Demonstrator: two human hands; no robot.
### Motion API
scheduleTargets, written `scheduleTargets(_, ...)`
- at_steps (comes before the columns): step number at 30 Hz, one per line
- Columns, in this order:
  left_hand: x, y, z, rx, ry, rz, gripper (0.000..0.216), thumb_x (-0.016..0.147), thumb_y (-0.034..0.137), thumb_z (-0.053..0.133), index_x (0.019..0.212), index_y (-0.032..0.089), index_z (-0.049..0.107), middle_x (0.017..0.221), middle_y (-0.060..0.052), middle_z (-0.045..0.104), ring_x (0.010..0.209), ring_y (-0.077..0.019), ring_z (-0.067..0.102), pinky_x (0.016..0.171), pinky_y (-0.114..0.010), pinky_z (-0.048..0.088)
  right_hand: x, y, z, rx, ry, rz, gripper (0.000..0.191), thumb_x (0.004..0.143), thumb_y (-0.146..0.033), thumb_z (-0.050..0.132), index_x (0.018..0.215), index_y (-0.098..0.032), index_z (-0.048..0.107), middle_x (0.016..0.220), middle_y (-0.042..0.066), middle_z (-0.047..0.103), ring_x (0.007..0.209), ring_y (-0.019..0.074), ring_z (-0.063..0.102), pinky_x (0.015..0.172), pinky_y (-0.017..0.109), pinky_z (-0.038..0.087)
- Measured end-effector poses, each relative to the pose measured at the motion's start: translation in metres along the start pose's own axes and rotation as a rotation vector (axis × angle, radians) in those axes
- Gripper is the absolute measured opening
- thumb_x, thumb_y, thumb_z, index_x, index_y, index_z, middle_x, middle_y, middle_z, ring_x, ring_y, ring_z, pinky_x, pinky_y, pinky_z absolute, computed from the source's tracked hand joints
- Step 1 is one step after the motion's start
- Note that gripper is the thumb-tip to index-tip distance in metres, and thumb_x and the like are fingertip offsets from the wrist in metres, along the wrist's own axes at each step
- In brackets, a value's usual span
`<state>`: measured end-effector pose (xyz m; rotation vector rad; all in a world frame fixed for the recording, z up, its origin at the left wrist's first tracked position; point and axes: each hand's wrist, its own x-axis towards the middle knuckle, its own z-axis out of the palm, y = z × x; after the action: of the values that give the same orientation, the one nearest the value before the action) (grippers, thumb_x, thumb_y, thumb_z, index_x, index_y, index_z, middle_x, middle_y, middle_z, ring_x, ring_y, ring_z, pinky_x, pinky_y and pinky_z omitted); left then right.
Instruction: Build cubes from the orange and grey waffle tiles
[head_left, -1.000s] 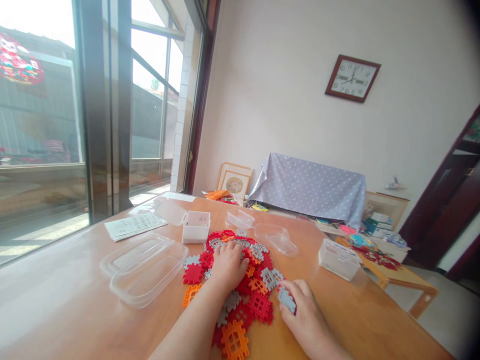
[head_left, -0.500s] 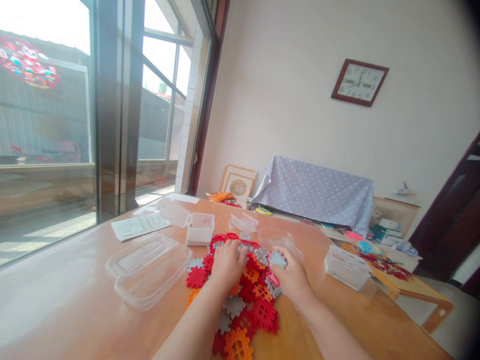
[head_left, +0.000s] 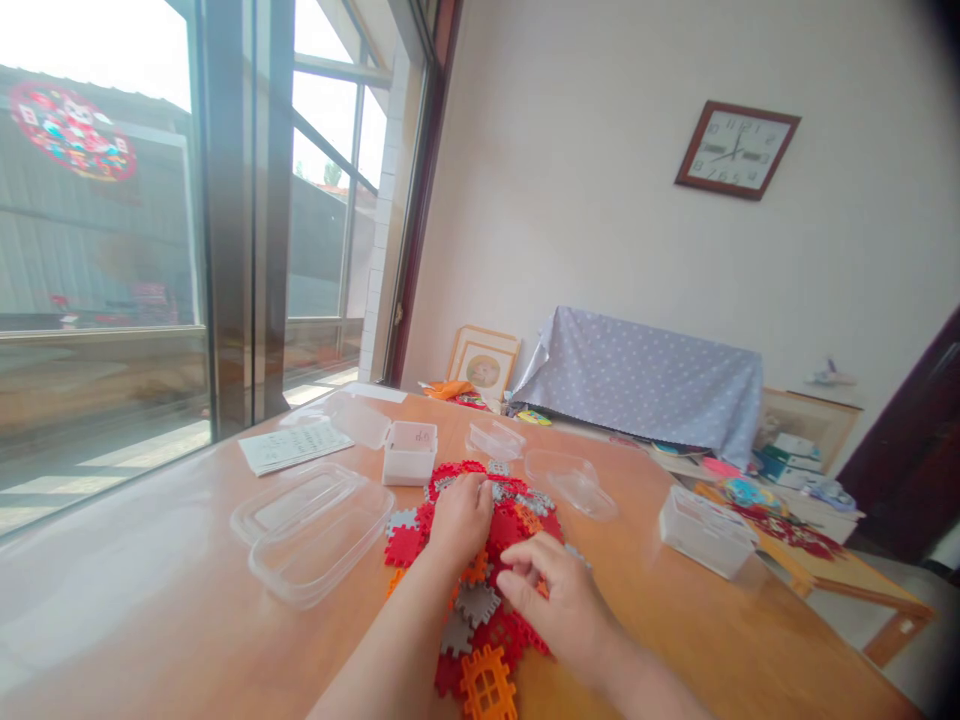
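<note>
The heap of notched plastic tiles point(head_left: 478, 603), red, orange and grey, lay mid-bench toward the near edge, beside a clear tub point(head_left: 322, 545). The left hand point(head_left: 461, 520) lay palm-down on it, its grip hidden, so I could not tell whether it pinched one. The right hand point(head_left: 559, 600) rested with its grip released, fingers spread over the tiles. The tiles looked light, stiff and slick, best pinched by their edges.

Red, orange, grey waffle tiles point(head_left: 480, 610) heaped (loosely) on table.
</note>
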<state>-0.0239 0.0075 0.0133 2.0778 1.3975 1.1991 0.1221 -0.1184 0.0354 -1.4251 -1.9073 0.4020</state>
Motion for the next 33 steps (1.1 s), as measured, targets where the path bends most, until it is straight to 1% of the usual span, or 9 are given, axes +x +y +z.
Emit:
scheduleTargets(3, 0.003, -0.004, 0.001, -0.053, 0.014, -0.014, 0.036, 0.101, 0.036, 0.037, 0.101, 0.019, 0.068, 0.102, -0.009, 0.072, 0.1, -0.0206, 0.064, 0.089, -0.031, 0.044, -0.032, -0.009, 0.017, -0.227, -0.183, -0.111, 0.047, 0.072, -0.058, 0.076, 0.107, -0.028, 0.072, 0.097, 0.003, 0.064, 0.081, 0.0204, 0.064, 0.073, 0.03, 0.05)
scheduleTargets(6, 0.005, -0.008, 0.002, -0.108, 0.029, -0.045, 0.034, 0.1, 0.037, 0.04, 0.1, 0.018, 0.069, 0.103, -0.009, 0.072, 0.1, -0.0207, 0.064, 0.087, -0.03, 0.044, -0.047, -0.003, 0.032, -0.372, -0.248, -0.132, 0.064, 0.062, -0.06, 0.082, 0.116, -0.029, 0.069, 0.103, 0.005, 0.064, 0.088, 0.0255, 0.066, 0.075, 0.033, 0.052)
scheduleTargets(10, 0.005, -0.009, 0.001, -0.163, 0.041, -0.059, 0.035, 0.099, 0.039, 0.041, 0.1, 0.018, 0.07, 0.103, -0.01, 0.073, 0.098, -0.0217, 0.065, 0.084, -0.03, 0.044, -0.049, 0.004, 0.038, -0.388, -0.234, -0.068, 0.054, 0.071, -0.041, 0.075, 0.122, -0.027, 0.064, 0.106, 0.006, 0.063, 0.093, 0.0262, 0.066, 0.082, 0.036, 0.053)
scheduleTargets(17, 0.007, -0.009, -0.002, -0.202, 0.023, -0.107, 0.036, 0.097, 0.043, 0.042, 0.09, 0.018, 0.067, 0.091, -0.007, 0.073, 0.089, -0.0207, 0.066, 0.076, -0.028, 0.044, -0.043, 0.001, 0.026, -0.278, -0.244, 0.006, 0.047, 0.069, -0.026, 0.069, 0.116, -0.024, 0.063, 0.107, 0.005, 0.058, 0.091, 0.0228, 0.064, 0.082, 0.035, 0.052)
scheduleTargets(23, 0.011, -0.012, -0.004, -0.243, 0.011, -0.175, 0.04, 0.094, 0.049, 0.044, 0.093, 0.017, 0.069, 0.09, -0.007, 0.074, 0.086, -0.0211, 0.066, 0.075, -0.028, 0.044, -0.018, 0.001, 0.018, 0.013, -0.097, 0.031, 0.014, 0.079, -0.017, 0.058, 0.09, -0.022, 0.063, 0.09, 0.0, 0.064, 0.085, 0.0174, 0.062, 0.08, 0.029, 0.049)
scheduleTargets(25, 0.011, -0.01, -0.008, -0.282, 0.016, -0.193, 0.044, 0.093, 0.052, 0.044, 0.095, 0.016, 0.07, 0.089, -0.007, 0.074, 0.087, -0.0216, 0.066, 0.075, -0.028, 0.045, 0.002, 0.005, 0.013, 0.135, -0.023, 0.095, 0.016, 0.082, -0.025, 0.06, 0.097, -0.022, 0.065, 0.093, 0.001, 0.068, 0.088, 0.019, 0.064, 0.082, 0.03, 0.05)
scheduleTargets(28, 0.011, -0.009, -0.018, -0.392, 0.019, -0.246, 0.054, 0.091, 0.061, 0.044, 0.098, 0.015, 0.071, 0.09, -0.008, 0.074, 0.091, -0.0242, 0.066, 0.077, -0.031, 0.046, 0.033, 0.017, 0.006, 0.263, 0.13, 0.183, 0.037, 0.09, -0.041, 0.056, 0.12, -0.02, 0.061, 0.11, 0.007, 0.07, 0.095, 0.0221, 0.067, 0.084, 0.035, 0.054)
scheduleTargets(31, 0.01, -0.012, -0.027, -0.601, 0.067, -0.33, 0.06, 0.084, 0.068, 0.051, 0.101, 0.014, 0.072, 0.102, -0.011, 0.074, 0.1, -0.0281, 0.064, 0.084, -0.035, 0.046, 0.047, 0.023, 0.003, 0.081, 0.354, 0.103, 0.049, 0.089, -0.045, 0.059, 0.132, -0.021, 0.057, 0.128, 0.012, 0.064, 0.115, 0.0277, 0.061, 0.098, 0.044, 0.05)
scheduleTargets(33, 0.011, -0.016, -0.03, -0.738, 0.105, -0.396, 0.062, 0.078, 0.07, 0.059, 0.101, 0.014, 0.072, 0.108, -0.014, 0.073, 0.102, -0.0297, 0.064, 0.089, -0.038, 0.046, 0.042, 0.018, 0.007, -0.084, 0.363, -0.022, 0.041, 0.09, -0.042, 0.059, 0.127, -0.023, 0.062, 0.128, 0.011, 0.065, 0.122, 0.0284, 0.056, 0.106, 0.048, 0.044)
